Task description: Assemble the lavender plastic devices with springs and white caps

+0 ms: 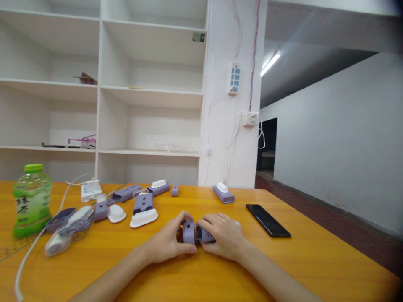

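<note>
Table: orange table [315,260] bears everything.
Bottle: green bottle [31,201] stands upright, far left.
Phone: black phone [267,220] lies flat, right of both hands.
Right hand: right hand [225,237] wraps the purple housing [204,235].
Left hand: left hand [168,243] pinches the purple end cap [189,232], touching the housing, at table centre.

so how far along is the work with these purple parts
Looks done: a purple unit with white cap at the table's far edge. In hand: left hand and right hand press two purple pieces together. Left: loose shells and white caps lie left.
</note>
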Available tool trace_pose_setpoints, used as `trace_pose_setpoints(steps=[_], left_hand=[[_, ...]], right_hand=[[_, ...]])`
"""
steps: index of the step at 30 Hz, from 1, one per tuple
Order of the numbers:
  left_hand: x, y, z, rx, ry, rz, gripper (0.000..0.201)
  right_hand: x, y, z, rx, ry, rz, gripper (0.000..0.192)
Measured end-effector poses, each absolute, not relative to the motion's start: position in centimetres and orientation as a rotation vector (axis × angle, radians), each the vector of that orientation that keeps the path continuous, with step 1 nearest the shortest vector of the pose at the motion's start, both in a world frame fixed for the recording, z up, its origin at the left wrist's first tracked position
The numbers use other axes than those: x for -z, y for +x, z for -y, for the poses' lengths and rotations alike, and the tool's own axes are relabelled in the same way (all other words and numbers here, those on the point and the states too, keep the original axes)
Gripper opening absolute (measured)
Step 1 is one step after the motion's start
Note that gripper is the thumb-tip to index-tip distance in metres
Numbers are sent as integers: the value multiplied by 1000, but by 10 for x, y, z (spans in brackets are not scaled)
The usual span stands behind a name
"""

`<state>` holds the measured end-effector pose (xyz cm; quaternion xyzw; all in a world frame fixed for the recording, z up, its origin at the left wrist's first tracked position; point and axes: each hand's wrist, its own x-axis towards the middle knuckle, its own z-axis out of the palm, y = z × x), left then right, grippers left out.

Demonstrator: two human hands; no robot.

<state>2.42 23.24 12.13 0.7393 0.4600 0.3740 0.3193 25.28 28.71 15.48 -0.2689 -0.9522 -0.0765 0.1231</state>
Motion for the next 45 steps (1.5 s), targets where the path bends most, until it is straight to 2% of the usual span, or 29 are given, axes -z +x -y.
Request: trace_pose_setpoints(steps=[9, 15, 23, 25, 27, 31, 33, 35, 39, 45], left_hand=[[-113, 28, -236, -1088, 1751, -1009, 61], [-110, 30, -238, -1122, 1702, -971, 58], [-109, 35, -239, -1166, 1654, -902, 57], [-111, 35, -238, -1164, 1669, -932, 56], [-113, 34, -236, -1157, 1691, -974, 57], [-119, 29, -232, -1056, 1776, -1110, 65], [-121, 26, -230, -984, 1834, -1186, 68], [-123, 22, -229, -929, 1863, -1225, 71], [-120, 19, -234, -957, 1821, -1186, 71], [-114, 18, -235, -1008, 1776, -1205, 67]], right_hand=[[-146, 248, -292, 352, -737, 2779, 30], [-146, 249, -293, 408, -685, 2822, 37], [-151, 244, -282, 415, -657, 2856, 39], [-153, 242, -278, 352, -701, 2823, 35], [-155, 243, -278, 217, -768, 2764, 40], [-158, 259, -291, -68, -819, 2695, 82], [-157, 271, -300, -156, -883, 2691, 95], [-154, 282, -308, -270, -966, 2681, 96], [-148, 288, -312, -451, -982, 2622, 87], [-142, 280, -307, -405, -944, 2585, 86]])
